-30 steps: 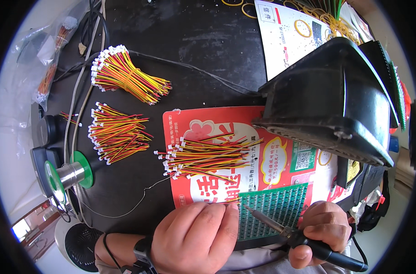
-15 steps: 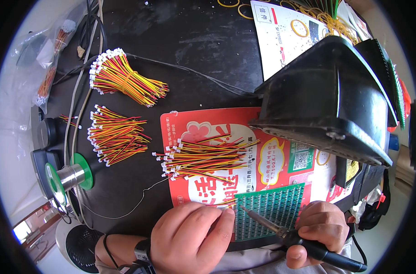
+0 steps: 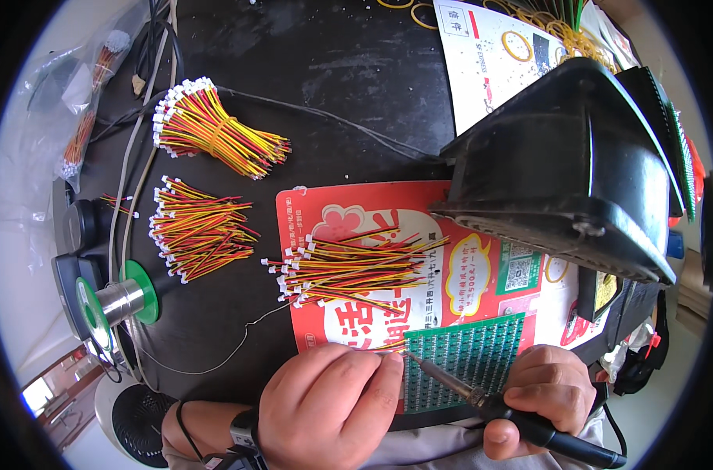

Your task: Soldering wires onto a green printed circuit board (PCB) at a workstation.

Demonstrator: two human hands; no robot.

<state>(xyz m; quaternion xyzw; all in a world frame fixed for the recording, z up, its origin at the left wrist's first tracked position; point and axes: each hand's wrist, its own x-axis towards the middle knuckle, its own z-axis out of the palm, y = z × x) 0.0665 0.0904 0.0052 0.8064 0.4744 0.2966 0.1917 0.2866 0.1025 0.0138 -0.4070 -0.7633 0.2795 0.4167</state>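
1. Soldering iron (image 3: 482,401), black handle, metal barrel: in the right hand (image 3: 551,392), fingers closed round the handle; long axis slants from the worktop's near edge up and leftward, tip foremost
2. Left hand (image 3: 329,403): closed in a pinch, with short wires (image 3: 392,345), yellow and red, showing at the fingertips
3. Key relation: iron tip just right of the left fingertips, at the far-left corner of the green circuit board (image 3: 466,356); left hand nearer that corner, right hand beyond the board's near-right side; whether the tip touches wire or board cannot be told
4. Circuit board: flat near the worktop's near edge, overlapping a red printed sheet (image 3: 294,227)
5. Loose wires (image 3: 356,270), white connectors leftward: on that sheet, beyond the left hand
6. Second wire pile (image 3: 204,231) and banded wire bundle (image 3: 219,133): on the dark worktop (image 3: 325,78), toward its left edge
7. Solder spool (image 3: 121,301), green flanges: by the left edge, its strand running rightward to the sheet
8. Black housing (image 3: 552,172): toward the right edge
9. Room: clear bag (image 3: 47,117) at the far-left corner; round black grille (image 3: 141,423) below the near-left corner
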